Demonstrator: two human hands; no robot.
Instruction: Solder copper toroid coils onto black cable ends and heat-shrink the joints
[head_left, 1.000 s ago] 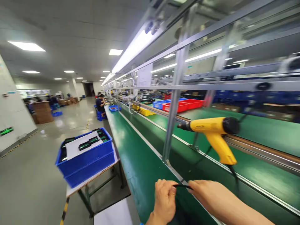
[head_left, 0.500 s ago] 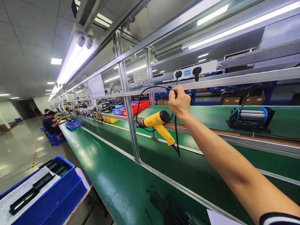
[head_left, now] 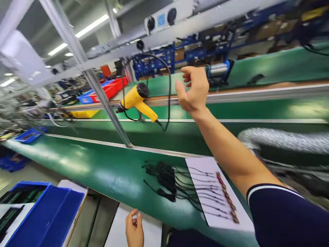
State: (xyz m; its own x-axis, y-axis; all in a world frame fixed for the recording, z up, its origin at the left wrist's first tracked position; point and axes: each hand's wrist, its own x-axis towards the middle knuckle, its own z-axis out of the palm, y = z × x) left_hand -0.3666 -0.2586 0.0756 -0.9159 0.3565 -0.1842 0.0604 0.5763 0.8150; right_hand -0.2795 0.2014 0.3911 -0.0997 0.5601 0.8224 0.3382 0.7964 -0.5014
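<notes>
My right hand [head_left: 194,87] is raised in front of the rail with its fingers apart and curved, holding nothing. To its left, a yellow heat gun [head_left: 137,101] hangs by its black cord [head_left: 169,92], nozzle pointing left. Low in the view, my left hand [head_left: 135,230] has loosely curled fingers with a gap between thumb and fingers, and nothing in it. A bundle of black cables [head_left: 164,178] lies on the green bench [head_left: 102,168]. Its ends are spread over a white sheet [head_left: 205,168], beside a twisted brown strand [head_left: 227,197].
Blue bins [head_left: 53,212] stand at the lower left. A metal post [head_left: 102,99] rises left of the heat gun. A power strip [head_left: 164,20] is fixed above. Red trays [head_left: 113,89] sit behind the post, and a silver duct [head_left: 285,139] lies at the right.
My right hand has let go of the black cord and opened. The view has swung right and down, bringing my left hand, the cables and the white sheet into sight.
</notes>
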